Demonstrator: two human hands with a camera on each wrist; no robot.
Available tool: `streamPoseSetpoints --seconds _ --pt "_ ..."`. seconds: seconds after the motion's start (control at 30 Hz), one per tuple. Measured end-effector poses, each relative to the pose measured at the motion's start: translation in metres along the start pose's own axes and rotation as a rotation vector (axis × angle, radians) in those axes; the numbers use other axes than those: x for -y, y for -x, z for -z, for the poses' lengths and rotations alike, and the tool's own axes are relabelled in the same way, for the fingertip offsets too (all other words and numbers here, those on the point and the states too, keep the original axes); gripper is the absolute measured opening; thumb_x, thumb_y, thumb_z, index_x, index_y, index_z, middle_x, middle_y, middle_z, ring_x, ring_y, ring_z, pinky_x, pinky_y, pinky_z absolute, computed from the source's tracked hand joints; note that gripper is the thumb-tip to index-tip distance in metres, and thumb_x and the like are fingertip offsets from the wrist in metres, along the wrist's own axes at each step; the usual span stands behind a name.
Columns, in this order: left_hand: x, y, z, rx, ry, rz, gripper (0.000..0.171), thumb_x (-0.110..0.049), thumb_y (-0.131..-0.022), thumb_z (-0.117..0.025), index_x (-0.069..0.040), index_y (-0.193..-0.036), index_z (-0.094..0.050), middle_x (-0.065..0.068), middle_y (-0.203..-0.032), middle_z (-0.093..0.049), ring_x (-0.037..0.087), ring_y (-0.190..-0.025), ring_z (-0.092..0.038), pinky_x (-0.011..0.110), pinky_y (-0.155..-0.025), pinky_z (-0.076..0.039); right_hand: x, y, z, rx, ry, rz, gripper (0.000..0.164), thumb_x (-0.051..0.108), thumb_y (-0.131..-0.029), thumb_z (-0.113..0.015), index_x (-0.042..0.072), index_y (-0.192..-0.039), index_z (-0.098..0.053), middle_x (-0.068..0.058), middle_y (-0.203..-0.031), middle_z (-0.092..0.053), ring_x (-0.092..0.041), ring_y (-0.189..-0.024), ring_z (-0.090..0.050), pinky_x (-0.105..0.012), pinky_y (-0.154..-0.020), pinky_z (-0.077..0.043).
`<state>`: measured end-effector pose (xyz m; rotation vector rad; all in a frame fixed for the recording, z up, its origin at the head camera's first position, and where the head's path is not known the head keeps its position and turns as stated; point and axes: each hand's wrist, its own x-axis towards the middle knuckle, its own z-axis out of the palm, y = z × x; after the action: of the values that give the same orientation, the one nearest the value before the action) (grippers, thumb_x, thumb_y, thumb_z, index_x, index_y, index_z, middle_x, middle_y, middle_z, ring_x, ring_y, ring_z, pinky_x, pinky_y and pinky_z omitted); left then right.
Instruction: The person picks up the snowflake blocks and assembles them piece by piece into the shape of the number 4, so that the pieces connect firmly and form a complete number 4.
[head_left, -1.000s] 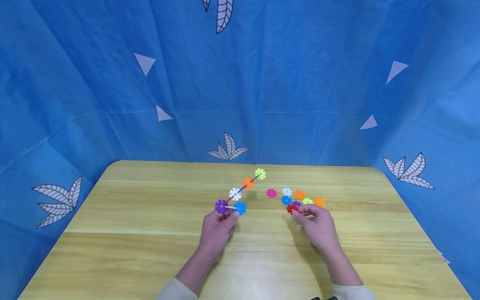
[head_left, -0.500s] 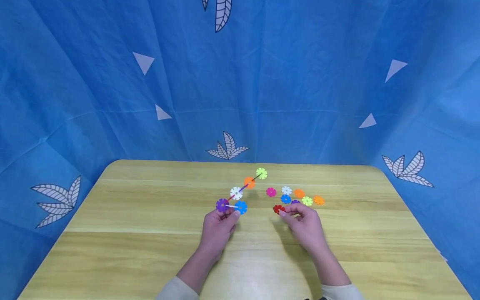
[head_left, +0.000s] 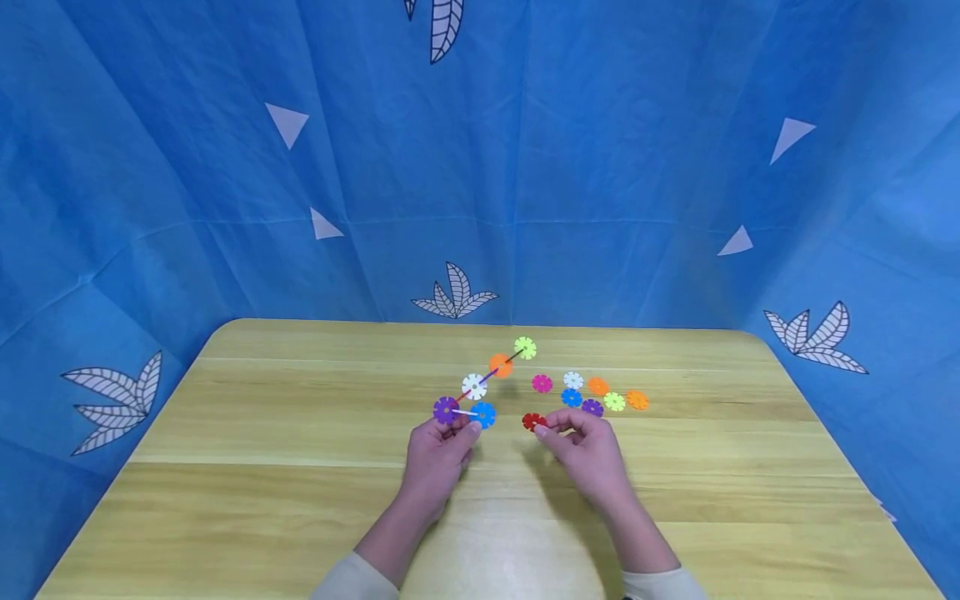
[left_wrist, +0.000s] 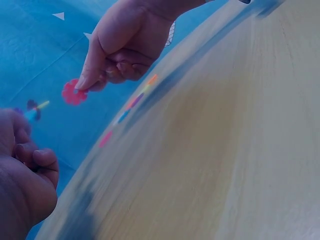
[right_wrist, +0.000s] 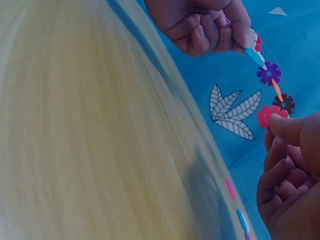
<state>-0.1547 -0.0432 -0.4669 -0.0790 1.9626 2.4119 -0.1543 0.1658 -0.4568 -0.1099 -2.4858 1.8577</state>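
Observation:
My left hand (head_left: 437, 462) pinches the near end of a chain of interlocked notched plastic discs, at the blue disc (head_left: 484, 415) beside the purple disc (head_left: 446, 409). From there the chain runs away to the right, through a white disc (head_left: 474, 386) and an orange disc (head_left: 500, 365) to a lime-green disc (head_left: 525, 347). Several discs are set edge-on between these. To the right, my right hand (head_left: 588, 454) pinches a red disc (head_left: 532, 422) between thumb and fingers, apart from the chain. In the right wrist view the red disc (right_wrist: 269, 116) overlaps the chain's far part.
Several loose discs lie on the wooden table (head_left: 300, 417) beyond the right hand, among them a pink disc (head_left: 542, 383), a purple disc (head_left: 592, 407) and an orange disc (head_left: 637, 400). A blue curtain (head_left: 600, 167) hangs behind the table's far edge.
My right hand has carried the red disc leftward, away from the loose discs and nearer the chain, uncovering the loose purple disc. The left hand and chain have barely moved.

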Motion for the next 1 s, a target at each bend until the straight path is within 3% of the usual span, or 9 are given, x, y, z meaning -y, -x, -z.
streamPoseSetpoints --seconds 0.47,1.0 --pt "-0.003 0.002 0.000 0.003 -0.011 0.039 0.011 -0.006 -0.092 -0.070 0.000 -0.087 -0.062 0.004 -0.074 -0.055 0.014 -0.059 -0.044 0.019 -0.051 -0.038 0.008 0.002 -0.015 0.035 -0.053 0.076 0.007 0.008 -0.084 -0.081 0.009 -0.086 -0.073 -0.007 -0.080 -0.063 -0.016 -0.055 -0.048 -0.023 -0.047 -0.038" --pt "0.000 0.003 -0.001 -0.005 0.001 0.036 0.011 -0.005 -0.090 -0.071 0.000 -0.085 -0.062 0.004 -0.074 -0.055 0.013 -0.059 -0.044 0.019 -0.050 -0.038 0.013 0.002 -0.022 0.058 -0.009 0.176 0.007 0.006 -0.083 -0.081 0.011 -0.084 -0.076 -0.002 -0.073 -0.066 -0.013 -0.052 -0.046 -0.021 -0.044 -0.035"
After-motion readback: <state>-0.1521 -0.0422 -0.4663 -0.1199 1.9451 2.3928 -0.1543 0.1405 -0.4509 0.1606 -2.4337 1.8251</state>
